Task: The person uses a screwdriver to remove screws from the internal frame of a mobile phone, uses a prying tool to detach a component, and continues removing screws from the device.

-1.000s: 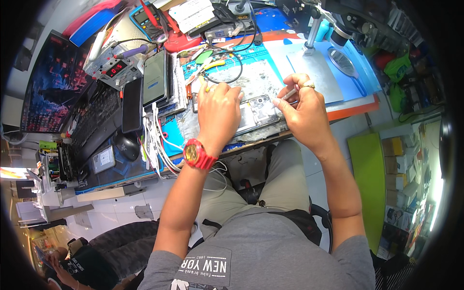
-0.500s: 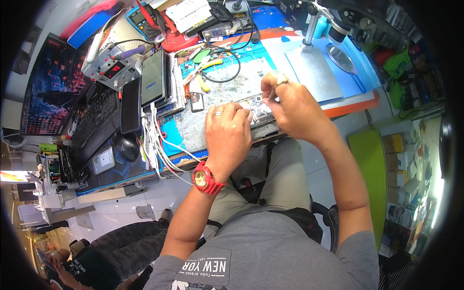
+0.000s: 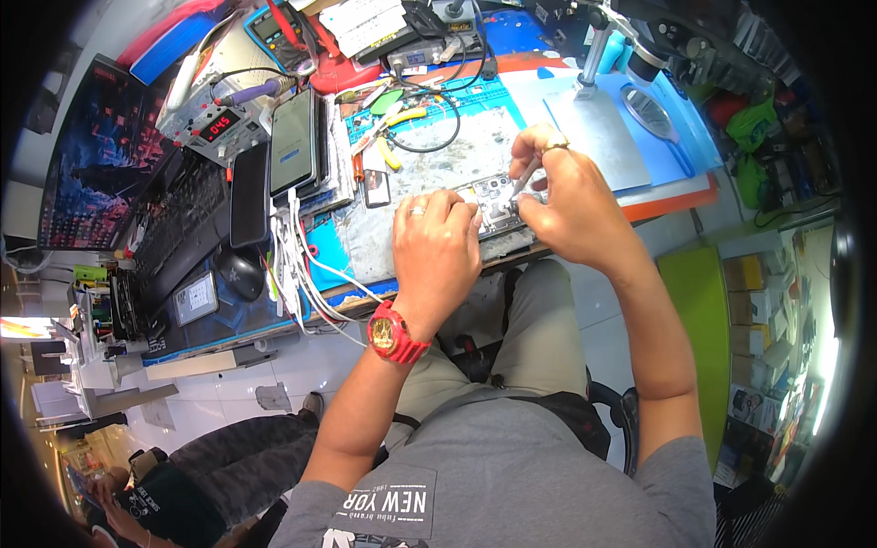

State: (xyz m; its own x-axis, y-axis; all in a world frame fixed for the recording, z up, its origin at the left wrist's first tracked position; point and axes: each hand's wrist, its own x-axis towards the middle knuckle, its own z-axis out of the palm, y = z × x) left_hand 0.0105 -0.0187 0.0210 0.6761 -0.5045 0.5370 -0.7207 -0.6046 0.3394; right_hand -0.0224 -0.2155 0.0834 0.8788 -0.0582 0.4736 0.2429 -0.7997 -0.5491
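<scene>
An opened phone (image 3: 494, 203) with its inner boards and metal parts showing lies near the front edge of the worn repair mat (image 3: 365, 245). My left hand (image 3: 436, 239), fingers bent and close together, grips its left end and covers that part. Over the phone's right side, my right hand (image 3: 571, 196) pinches a slim silver tool (image 3: 524, 180) pointing down at the boards. The tool's exact kind is unclear, and its tip is too small to make out. Just beyond my left hand lies a small dark phone-like part (image 3: 375, 189).
Yellow-handled pliers (image 3: 391, 155) and a black cable (image 3: 457, 128) lie farther back. White cables (image 3: 290, 265), stacked phones (image 3: 294, 146) and a power supply (image 3: 215, 123) stand left. A microscope stand (image 3: 589, 68) and magnifier (image 3: 647, 111) are right. A person (image 3: 174, 498) sits lower left.
My right hand has shifted slightly right and opened its grip angle, so the silver tool now shows. The left hand stays on the phone; the whole view has moved slightly.
</scene>
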